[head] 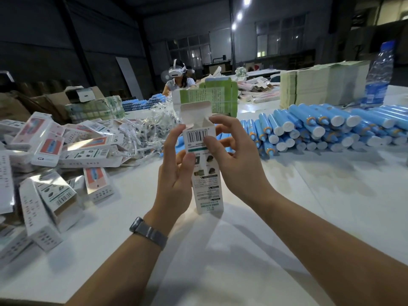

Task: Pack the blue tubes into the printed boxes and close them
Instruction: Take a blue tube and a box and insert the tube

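Both hands grasp the box (204, 164) upright, left hand (176, 173) pinching its side, right hand (234, 157) thumb on its front, leaving the top flap (195, 113) above the fingertips open for a tube (309, 122) from beyond the right fingers.

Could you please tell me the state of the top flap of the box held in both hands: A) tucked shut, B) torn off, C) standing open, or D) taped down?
C: the box, held upright by the left hand and right hand, has its white top flap standing up over an open mouth.
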A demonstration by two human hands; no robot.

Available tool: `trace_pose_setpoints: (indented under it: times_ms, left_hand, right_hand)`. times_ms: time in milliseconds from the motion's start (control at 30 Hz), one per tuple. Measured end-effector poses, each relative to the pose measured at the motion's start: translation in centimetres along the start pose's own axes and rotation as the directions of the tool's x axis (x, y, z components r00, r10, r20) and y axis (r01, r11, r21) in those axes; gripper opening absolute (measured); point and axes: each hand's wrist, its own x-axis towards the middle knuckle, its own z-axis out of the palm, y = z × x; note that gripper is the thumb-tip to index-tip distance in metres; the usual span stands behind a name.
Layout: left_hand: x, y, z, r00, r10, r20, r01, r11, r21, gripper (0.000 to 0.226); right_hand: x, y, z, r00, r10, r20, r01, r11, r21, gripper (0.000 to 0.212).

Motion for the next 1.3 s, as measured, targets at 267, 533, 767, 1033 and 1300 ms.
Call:
trace_pose_setpoints:
  times_ms: [267,533,767,1033,1300]
  left_hand:
    - [0.1,0.3,-0.2,1.0,0.003,0.015,-0.003,1.0,-0.025,0.035]
    - [0.1,0.1,0.0,1.0,-0.003,0.003,0.003,0.998,-0.061,0.035]
    - [0.1,-0.1,0.0,1.0,-0.027,-0.005,0.027,0.997,-0.066,0.038]
    - [-0.1,-0.3,0.3,0.998,0.065,-0.009,-0.065,0.998,0.011,0.041]
    - [0.0,-0.1,0.2,0.999,0.041,-0.035,-0.041,0.999,-0.009,0.046]
  right_hand:
    - [-0.1,-0.1,0.1,1.0,-0.022,0.018,0.022,1.0,0.011,0.027]
    - [0.7,-0.3,-0.5,0.992,-0.125,0.012,0.126,0.983,-0.134,0.018]
    - [0.6,-1.0,-0.3,0.989,-0.146,0.019,0.147,0.989,-0.033,0.034]
    - [0.6,-0.4,-0.3,0.976,-0.204,0.08,0.215,0.96,-0.18,0.019]
    - [0.5,-0.4,-0.2,0.983,-0.177,0.044,0.182,0.973,-0.14,0.01]
